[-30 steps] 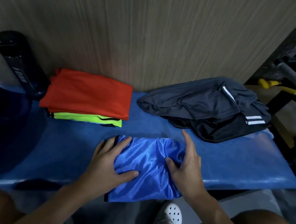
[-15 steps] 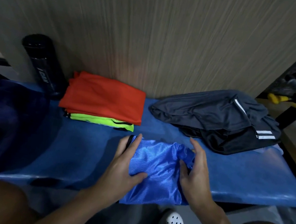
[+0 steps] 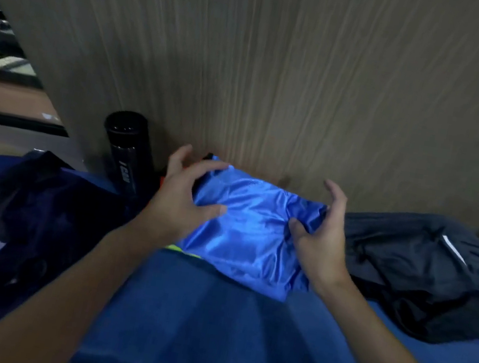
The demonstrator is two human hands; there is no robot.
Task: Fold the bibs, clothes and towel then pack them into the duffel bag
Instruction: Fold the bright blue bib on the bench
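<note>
Slumped navy duffel bag (image 3: 40,200) is noted at left, with a glossy black cylindrical bottle (image 3: 127,157) upright beside it. A folded, shiny blue bib (image 3: 250,233) is held over the counter (image 3: 210,318). Its edges are clasped by left hand (image 3: 180,203) and right hand (image 3: 320,244), thumbs on top, fingers curled. Matte grey clothes (image 3: 419,266) are heaped at right.

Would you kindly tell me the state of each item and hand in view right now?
blue bib: folded, held in both hands
left hand: grips the blue bib's left edge
right hand: grips its right edge
green bib: only an edge shows beneath the blue bib
dark clothes: unfolded heap
bottle: upright, capped
duffel bag: open or zipped, cannot tell
</note>
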